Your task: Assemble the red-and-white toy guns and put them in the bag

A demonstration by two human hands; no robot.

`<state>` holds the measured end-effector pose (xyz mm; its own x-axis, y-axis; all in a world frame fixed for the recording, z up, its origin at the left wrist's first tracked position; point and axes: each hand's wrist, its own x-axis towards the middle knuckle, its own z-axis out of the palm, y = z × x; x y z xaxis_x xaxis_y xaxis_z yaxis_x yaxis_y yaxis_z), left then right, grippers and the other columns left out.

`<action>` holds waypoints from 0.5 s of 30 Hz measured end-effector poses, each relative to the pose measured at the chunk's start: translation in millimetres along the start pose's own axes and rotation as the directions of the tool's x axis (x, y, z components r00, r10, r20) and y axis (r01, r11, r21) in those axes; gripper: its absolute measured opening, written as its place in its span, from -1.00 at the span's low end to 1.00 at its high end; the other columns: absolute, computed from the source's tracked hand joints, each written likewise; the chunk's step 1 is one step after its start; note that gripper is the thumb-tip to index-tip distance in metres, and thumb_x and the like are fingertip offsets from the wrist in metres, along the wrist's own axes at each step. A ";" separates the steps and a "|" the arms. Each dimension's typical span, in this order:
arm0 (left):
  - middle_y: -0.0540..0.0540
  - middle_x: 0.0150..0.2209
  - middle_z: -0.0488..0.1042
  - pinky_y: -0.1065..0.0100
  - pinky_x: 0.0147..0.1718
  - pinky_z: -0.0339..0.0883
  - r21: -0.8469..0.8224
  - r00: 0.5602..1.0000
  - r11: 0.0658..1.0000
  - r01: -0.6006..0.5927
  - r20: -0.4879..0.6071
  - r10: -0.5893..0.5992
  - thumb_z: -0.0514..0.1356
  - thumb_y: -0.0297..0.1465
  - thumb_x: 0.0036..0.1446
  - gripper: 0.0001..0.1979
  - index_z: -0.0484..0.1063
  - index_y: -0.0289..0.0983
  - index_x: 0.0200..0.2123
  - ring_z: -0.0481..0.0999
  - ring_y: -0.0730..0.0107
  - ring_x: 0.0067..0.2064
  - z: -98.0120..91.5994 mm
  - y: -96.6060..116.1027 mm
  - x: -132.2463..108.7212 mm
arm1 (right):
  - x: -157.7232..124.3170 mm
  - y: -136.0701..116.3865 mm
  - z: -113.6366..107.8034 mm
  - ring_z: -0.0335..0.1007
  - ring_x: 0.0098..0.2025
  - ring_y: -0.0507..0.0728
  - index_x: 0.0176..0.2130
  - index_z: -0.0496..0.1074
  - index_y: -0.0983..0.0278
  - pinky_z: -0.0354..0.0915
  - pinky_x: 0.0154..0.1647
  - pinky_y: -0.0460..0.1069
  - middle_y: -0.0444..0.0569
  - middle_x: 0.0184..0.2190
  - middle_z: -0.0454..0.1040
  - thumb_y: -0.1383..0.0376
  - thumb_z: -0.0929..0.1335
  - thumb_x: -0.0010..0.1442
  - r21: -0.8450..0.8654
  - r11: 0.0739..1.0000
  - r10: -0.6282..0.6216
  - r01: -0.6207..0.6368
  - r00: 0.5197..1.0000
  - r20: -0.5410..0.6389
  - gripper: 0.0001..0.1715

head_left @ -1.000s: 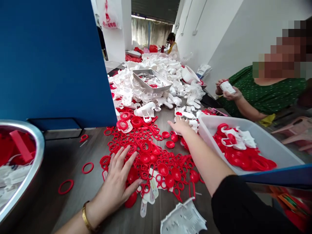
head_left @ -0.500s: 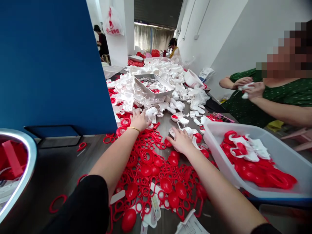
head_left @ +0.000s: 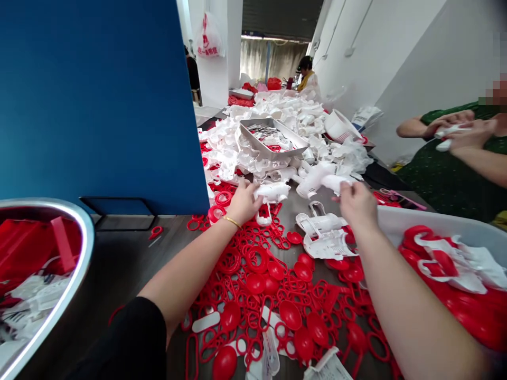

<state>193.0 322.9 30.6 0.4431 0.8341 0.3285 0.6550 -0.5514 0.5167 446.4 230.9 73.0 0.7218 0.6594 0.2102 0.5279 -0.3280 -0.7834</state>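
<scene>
As steel basin (head_left: 89, 248) holds plastic (head_left: 35, 248), tub (head_left: 435, 219) too

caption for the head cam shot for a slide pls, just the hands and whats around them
Left hand on a white plastic piece, right hand at a second white piece, red plastic parts spread across the table below.

The person shows two hands: one left hand (head_left: 244, 203), wearing one gold bangle (head_left: 232, 222), and one right hand (head_left: 358, 206). On the right, a co-worker's two hands (head_left: 471, 129) show, and one more person (head_left: 306, 74) is far off. Near left stands one steel basin (head_left: 89, 237); near right, one plastic tub (head_left: 435, 219). Farther along the table (head_left: 119, 253) are one metal tray (head_left: 287, 132) and one white bowl (head_left: 338, 126). One plastic bag (head_left: 208, 37) hangs far off. The red plastic pieces (head_left: 255, 283) and white plastic pieces (head_left: 222, 153) are too many to count.
</scene>
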 end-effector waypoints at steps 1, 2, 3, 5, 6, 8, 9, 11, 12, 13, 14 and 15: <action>-0.23 0.04 0.31 0.25 0.11 0.28 -0.007 0.999 1.000 -0.026 0.023 0.026 0.15 -0.32 0.19 -0.55 0.31 -0.32 0.13 0.42 0.21 0.05 -2.3 2.1 -10.0 | -8.4 -2.2 -2.8 0.50 -0.18 0.23 -0.12 0.32 0.27 0.38 -0.20 0.12 0.11 -0.23 0.52 0.06 0.17 0.28 0.101 0.995 0.029 -0.027 1.000 -0.011 -0.62; -0.22 0.02 0.33 0.27 0.08 0.31 -0.011 0.998 0.999 -0.047 0.050 0.047 0.18 -0.28 0.17 -0.52 0.31 -0.31 0.13 0.44 0.23 0.02 -4.2 3.9 -18.8 | -17.1 -3.7 -3.8 0.52 -0.26 0.17 -0.10 0.28 0.25 0.41 -0.27 0.09 0.07 -0.23 0.52 0.07 0.12 0.31 0.202 0.977 0.062 -0.061 0.998 -0.002 -0.63; -0.20 0.01 0.35 0.29 0.05 0.34 -0.012 0.995 0.998 -0.062 0.074 0.063 0.20 -0.24 0.14 -0.48 0.30 -0.29 0.14 0.46 0.24 0.00 -5.8 5.3 -25.1 | -25.7 -4.1 -3.1 0.53 -0.33 0.13 -0.11 0.26 0.24 0.43 -0.33 0.07 0.04 -0.26 0.53 0.10 0.09 0.32 0.295 0.950 0.098 -0.101 0.995 0.025 -0.65; -0.19 0.03 0.37 0.30 0.06 0.32 0.001 0.994 0.998 -0.059 0.093 0.059 0.23 -0.17 0.12 -0.42 0.28 -0.27 0.17 0.44 0.23 0.03 -8.6 5.7 -26.6 | -41.6 -1.8 2.9 0.53 -0.40 0.09 -0.19 0.24 0.25 0.45 -0.38 0.03 0.01 -0.36 0.53 0.20 0.09 0.32 0.433 0.879 0.168 -0.200 0.980 0.111 -0.74; -0.20 0.08 0.35 0.28 0.11 0.28 0.016 0.996 0.999 -0.033 0.080 0.032 0.21 -0.17 0.13 -0.42 0.27 -0.27 0.18 0.39 0.20 0.10 -9.8 4.2 -21.0 | -48.3 0.7 7.0 0.53 -0.42 0.09 -0.23 0.24 0.25 0.46 -0.39 0.03 -0.01 -0.42 0.52 0.24 0.10 0.31 0.480 0.842 0.199 -0.248 0.968 0.151 -0.79; -0.28 0.19 0.24 0.15 0.22 0.13 0.059 0.997 0.996 0.071 0.023 -0.073 0.15 -0.21 0.19 -0.46 0.25 -0.28 0.19 0.22 0.08 0.25 -11.9 -2.5 0.9 | -58.7 6.9 14.0 0.53 -0.44 0.09 -0.27 0.21 0.24 0.48 -0.39 0.04 -0.03 -0.46 0.50 0.30 0.13 0.28 0.548 0.774 0.248 -0.317 0.948 0.199 -0.86; -0.32 0.24 0.17 0.04 0.24 0.05 0.081 0.990 0.987 0.139 -0.006 -0.139 0.13 -0.24 0.20 -0.49 0.26 -0.30 0.19 0.12 -0.02 0.30 -12.4 -7.5 14.9 | -62.6 9.7 15.5 0.54 -0.43 0.09 -0.27 0.21 0.24 0.48 -0.38 0.05 -0.04 -0.46 0.50 0.31 0.14 0.28 0.573 0.748 0.263 -0.336 0.942 0.208 -0.88; -0.39 0.29 0.09 -0.17 0.22 -0.05 0.117 0.966 0.959 0.259 -0.029 -0.258 0.15 -0.27 0.17 -0.52 0.34 -0.33 0.13 -0.01 -0.24 0.33 -11.8 -19.0 42.8 | -69.5 12.9 12.6 0.54 -0.41 0.10 -0.25 0.23 0.24 0.50 -0.35 0.06 -0.05 -0.43 0.51 0.29 0.16 0.28 0.631 0.691 0.281 -0.354 0.935 0.217 -0.88; -0.42 0.29 0.10 -0.26 0.19 -0.07 0.131 0.953 0.944 0.302 -0.023 -0.301 0.18 -0.28 0.13 -0.54 0.39 -0.35 0.08 -0.03 -0.33 0.33 -10.7 -24.5 54.5 | -73.8 12.8 8.1 0.54 -0.40 0.10 -0.24 0.26 0.24 0.50 -0.34 0.07 -0.04 -0.40 0.51 0.26 0.17 0.27 0.667 0.655 0.282 -0.355 0.934 0.220 -0.86; -0.44 0.27 0.14 -0.32 0.16 -0.08 0.144 0.943 0.932 0.332 -0.012 -0.334 0.21 -0.28 0.10 -0.56 0.43 -0.36 0.03 -0.03 -0.39 0.31 -9.5 -29.2 63.7 | -79.4 11.7 1.7 0.54 -0.39 0.10 -0.22 0.30 0.24 0.51 -0.34 0.07 -0.03 -0.37 0.52 0.24 0.19 0.27 0.705 0.619 0.278 -0.347 0.936 0.217 -0.84; -0.45 0.24 0.19 -0.36 0.14 -0.07 0.153 0.935 0.924 0.350 -0.001 -0.354 0.22 -0.28 0.08 -0.58 0.45 -0.37 -0.01 -0.01 -0.43 0.30 -8.6 -32.6 70.3 | -87.0 9.8 -6.1 0.54 -0.37 0.10 -0.20 0.33 0.24 0.51 -0.33 0.07 -0.01 -0.33 0.53 0.21 0.22 0.26 0.741 0.585 0.268 -0.329 0.941 0.206 -0.81; -0.44 0.22 0.24 -0.37 0.13 -0.07 0.159 0.931 0.920 0.359 0.005 -0.364 0.21 -0.28 0.08 -0.59 0.46 -0.38 -0.03 0.01 -0.42 0.29 -8.5 -34.4 74.3 | -96.9 7.6 -14.9 0.54 -0.36 0.10 -0.17 0.36 0.24 0.51 -0.33 0.06 0.00 -0.28 0.54 0.18 0.24 0.25 0.772 0.560 0.254 -0.301 0.949 0.186 -0.77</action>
<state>198.2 404.0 44.0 0.1775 0.9775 0.1137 0.8585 -0.2103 0.4678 387.1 154.4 55.4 0.7360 0.6683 -0.1079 -0.2672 0.1403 -0.9534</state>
